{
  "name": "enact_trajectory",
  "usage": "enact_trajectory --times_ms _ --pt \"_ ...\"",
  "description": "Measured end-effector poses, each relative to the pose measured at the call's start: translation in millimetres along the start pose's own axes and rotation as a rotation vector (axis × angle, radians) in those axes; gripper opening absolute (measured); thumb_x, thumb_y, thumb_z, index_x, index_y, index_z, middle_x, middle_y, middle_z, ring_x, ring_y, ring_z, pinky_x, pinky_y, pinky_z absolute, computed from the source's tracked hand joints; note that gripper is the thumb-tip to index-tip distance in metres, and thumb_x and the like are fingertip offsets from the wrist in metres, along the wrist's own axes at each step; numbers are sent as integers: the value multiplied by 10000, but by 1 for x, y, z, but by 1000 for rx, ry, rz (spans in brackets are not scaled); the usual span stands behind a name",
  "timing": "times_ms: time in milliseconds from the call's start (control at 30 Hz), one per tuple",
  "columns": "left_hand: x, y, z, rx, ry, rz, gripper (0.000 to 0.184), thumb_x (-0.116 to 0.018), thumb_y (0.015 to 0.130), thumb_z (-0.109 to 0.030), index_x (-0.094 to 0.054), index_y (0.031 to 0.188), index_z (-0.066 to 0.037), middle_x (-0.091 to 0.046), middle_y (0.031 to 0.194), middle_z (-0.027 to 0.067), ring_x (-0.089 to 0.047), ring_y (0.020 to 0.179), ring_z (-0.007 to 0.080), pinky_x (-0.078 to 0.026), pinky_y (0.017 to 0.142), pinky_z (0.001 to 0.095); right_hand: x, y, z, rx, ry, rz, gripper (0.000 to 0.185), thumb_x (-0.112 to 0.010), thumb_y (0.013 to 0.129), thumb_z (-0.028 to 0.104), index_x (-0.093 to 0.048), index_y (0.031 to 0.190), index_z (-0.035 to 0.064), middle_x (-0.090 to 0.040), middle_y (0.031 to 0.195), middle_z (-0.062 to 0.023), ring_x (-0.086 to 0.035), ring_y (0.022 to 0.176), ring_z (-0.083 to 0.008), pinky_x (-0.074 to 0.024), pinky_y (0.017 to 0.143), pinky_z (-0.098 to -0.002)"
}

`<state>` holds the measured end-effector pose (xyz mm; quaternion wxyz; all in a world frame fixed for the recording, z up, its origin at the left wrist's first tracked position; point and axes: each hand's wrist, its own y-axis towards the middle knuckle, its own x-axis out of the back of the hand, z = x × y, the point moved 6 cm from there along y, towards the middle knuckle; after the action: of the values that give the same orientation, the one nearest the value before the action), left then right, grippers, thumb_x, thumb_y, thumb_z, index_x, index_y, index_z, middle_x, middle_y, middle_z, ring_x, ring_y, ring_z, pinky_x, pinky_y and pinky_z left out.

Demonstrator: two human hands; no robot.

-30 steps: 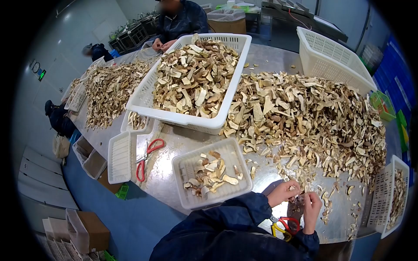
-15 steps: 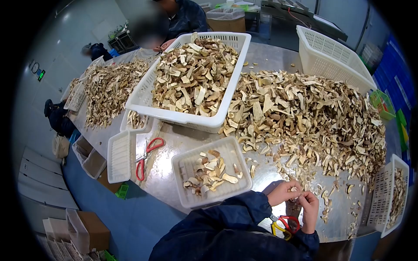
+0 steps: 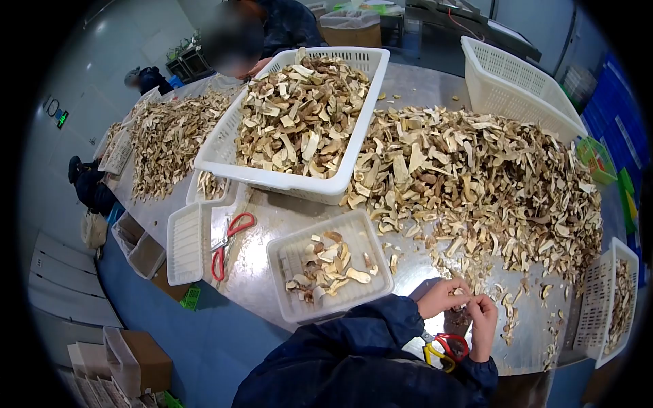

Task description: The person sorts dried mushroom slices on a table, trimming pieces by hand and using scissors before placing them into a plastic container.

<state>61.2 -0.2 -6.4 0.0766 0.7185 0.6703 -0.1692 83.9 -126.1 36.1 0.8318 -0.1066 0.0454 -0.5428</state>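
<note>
My left hand (image 3: 441, 299) and my right hand (image 3: 483, 325) meet above the metal table, fingertips pinched together around something too small to make out. Just below them lie scissors with red and yellow handles (image 3: 445, 351), partly covered by my sleeves. A shallow white tray (image 3: 277, 272) holding some mushroom slices (image 3: 358, 275) sits to the left of my hands. Beyond my hands spreads a large pile of sliced dried mushrooms (image 3: 476, 177).
A big white basket (image 3: 272, 178) heaped with slices stands behind the tray. Red-handled scissors (image 3: 218, 264) lie beside an empty tray (image 3: 185, 245). White baskets (image 3: 517, 85) stand at the right. A person (image 3: 289, 27) leans over the far side.
My fingertips have drawn closer together, the right hand shifting slightly left. The person across the table has leaned lower and forward.
</note>
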Motion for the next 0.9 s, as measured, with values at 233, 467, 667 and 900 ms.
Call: enact_trajectory --times_ms 233,467,667,900 --pt "-1 -2 -6 -53 -59 -23 133 -611 864 -150 -588 942 -45 -572 798 -18 -542 646 57 -434 564 212 -5 -2 10 21 11 -16 49 -560 861 43 -568 826 9 -531 685 23 -467 605 -38 -359 544 -181" --pt "-6 0 -1 -75 -80 41 120 -612 859 -142 -578 934 -55 -571 801 -13 -539 634 63 -436 561 211 -1 -5 9 15 -22 7 36 -571 843 30 -558 821 5 -534 692 22 -471 618 -40 -367 555 -188" --pt "-4 -3 6 169 -252 34 117 -599 877 -173 -543 941 -92 -532 755 -22 -501 591 37 -380 507 188 1 -7 15 26 -55 -47 55 -555 851 33 -552 801 11 -523 667 20 -470 616 -43 -363 557 -188" --pt "8 5 14 63 -772 90 158 -526 853 -165 -524 977 -66 -512 751 32 -513 693 126 -418 611 264 108 -20 11 128 -384 -404 121 -536 878 117 -565 833 9 -546 722 -1 -515 681 -95 -412 628 -235"
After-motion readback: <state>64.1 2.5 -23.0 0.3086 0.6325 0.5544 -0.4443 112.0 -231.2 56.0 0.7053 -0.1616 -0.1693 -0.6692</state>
